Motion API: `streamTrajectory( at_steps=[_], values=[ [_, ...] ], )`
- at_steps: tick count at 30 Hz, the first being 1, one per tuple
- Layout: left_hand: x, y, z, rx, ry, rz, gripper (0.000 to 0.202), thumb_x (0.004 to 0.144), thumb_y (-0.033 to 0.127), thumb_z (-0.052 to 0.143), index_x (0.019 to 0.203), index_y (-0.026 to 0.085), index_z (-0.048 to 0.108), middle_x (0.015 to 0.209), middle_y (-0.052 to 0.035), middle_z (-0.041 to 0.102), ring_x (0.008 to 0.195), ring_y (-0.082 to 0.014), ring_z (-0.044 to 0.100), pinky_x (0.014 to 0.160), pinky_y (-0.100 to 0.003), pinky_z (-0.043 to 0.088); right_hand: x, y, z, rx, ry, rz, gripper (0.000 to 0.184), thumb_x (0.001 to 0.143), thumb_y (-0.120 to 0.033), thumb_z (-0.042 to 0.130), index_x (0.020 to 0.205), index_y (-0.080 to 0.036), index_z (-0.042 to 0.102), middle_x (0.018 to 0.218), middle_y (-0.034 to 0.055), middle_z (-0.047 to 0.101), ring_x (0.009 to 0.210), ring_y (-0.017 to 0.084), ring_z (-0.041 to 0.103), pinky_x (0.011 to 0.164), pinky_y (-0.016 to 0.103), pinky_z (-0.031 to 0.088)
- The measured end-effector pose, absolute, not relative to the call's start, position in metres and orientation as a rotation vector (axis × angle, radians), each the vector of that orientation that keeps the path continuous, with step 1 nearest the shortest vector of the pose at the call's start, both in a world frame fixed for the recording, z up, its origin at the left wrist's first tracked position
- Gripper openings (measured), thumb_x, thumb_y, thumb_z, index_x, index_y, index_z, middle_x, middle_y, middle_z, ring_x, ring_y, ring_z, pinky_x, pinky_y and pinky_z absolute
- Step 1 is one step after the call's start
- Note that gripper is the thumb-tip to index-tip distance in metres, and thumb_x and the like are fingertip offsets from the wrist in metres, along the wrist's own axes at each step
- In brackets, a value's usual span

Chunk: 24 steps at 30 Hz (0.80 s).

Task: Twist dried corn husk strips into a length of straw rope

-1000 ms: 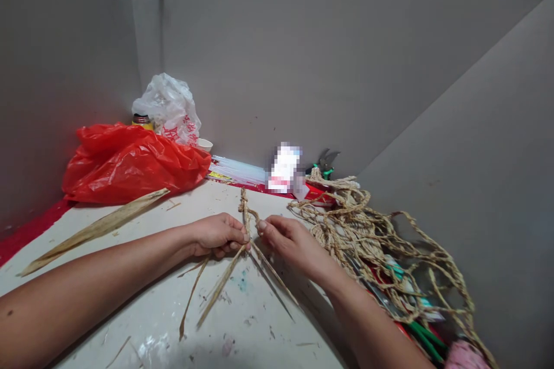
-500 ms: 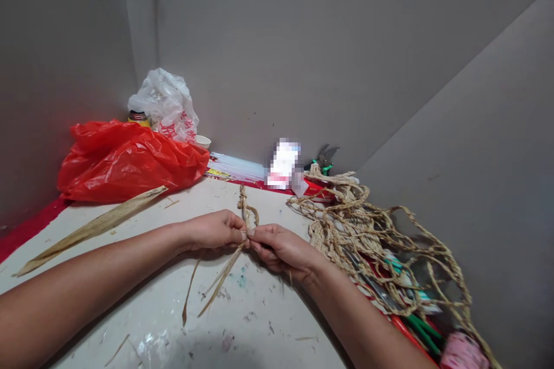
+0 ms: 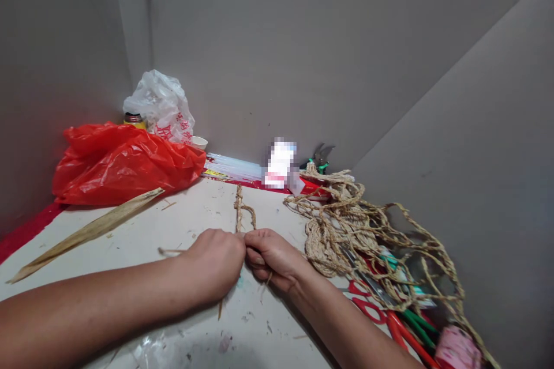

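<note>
A short braided straw cord [image 3: 239,207], with a side loop, lies on the white work surface [image 3: 259,334] and runs down to my two hands. My left hand [image 3: 219,262] is closed in a fist, knuckles up, at the cord's lower end; its fingertips are hidden. Touching it, my right hand [image 3: 272,256] pinches the cord between thumb and fingers. Loose straw ends stick out past both hands. To the left rests a long flat dried leaf strip [image 3: 90,230].
A red plastic bag [image 3: 130,164], a white plastic bag [image 3: 162,104] and a bright phone screen [image 3: 280,164] stand along the back. At right lie a pile of straw cord [image 3: 337,236], red-handled scissors [image 3: 370,308], pruning shears [image 3: 321,155] and a pink roll [image 3: 459,349].
My left hand has turned over from a pinch into a fist, knuckles up, and come slightly down. The straw ends have swung, one now pointing left. The view has shifted slightly.
</note>
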<state>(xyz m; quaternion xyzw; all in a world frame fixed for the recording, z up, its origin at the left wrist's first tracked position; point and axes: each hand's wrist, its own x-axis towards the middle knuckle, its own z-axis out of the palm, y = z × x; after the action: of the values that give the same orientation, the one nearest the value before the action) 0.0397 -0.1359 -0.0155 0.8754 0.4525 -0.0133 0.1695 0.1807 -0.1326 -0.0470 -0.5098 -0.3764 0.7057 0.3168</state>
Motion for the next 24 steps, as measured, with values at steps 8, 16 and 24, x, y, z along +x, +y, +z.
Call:
streamTrajectory(
  at_steps=[8, 16, 24],
  values=[
    [0.035, -0.158, 0.018, 2.475, 0.917, -0.264, 0.024, 0.077, 0.027, 0.048, 0.069, 0.015, 0.067, 0.062, -0.0082, 0.063, 0.053, -0.0174, 0.053, 0.051, -0.027, 0.034, 0.186, -0.131, -0.037, -1.283, -0.971, 1.99, 0.018, 0.066, -0.028, 0.065, 0.064, -0.011, 0.06, 0.032, -0.0116, 0.029, 0.03, 0.001, 0.013, 0.032, 0.017, 0.008],
    [0.029, -0.092, -0.026, 1.693, 1.046, 0.522, 0.02, 0.072, 0.028, 0.042, 0.063, 0.016, 0.054, 0.057, -0.0004, 0.053, 0.051, -0.0107, 0.043, 0.051, -0.023, 0.031, 0.195, -0.127, -0.038, -1.177, -1.025, 2.038, 0.022, 0.068, -0.031, 0.068, 0.069, -0.011, 0.06, 0.035, -0.0122, 0.029, 0.033, 0.001, 0.011, 0.034, 0.017, 0.006],
    [0.03, -0.098, -0.038, 1.525, 1.041, 0.411, 0.025, 0.07, 0.03, 0.045, 0.054, 0.014, 0.056, 0.041, 0.0064, 0.031, 0.04, -0.006, 0.019, 0.043, -0.025, 0.012, 0.199, -0.125, -0.033, -1.222, -1.202, 2.0, 0.022, 0.069, -0.034, 0.065, 0.069, -0.012, 0.061, 0.035, -0.0114, 0.032, 0.031, 0.002, 0.014, 0.034, 0.019, 0.008]
  ],
)
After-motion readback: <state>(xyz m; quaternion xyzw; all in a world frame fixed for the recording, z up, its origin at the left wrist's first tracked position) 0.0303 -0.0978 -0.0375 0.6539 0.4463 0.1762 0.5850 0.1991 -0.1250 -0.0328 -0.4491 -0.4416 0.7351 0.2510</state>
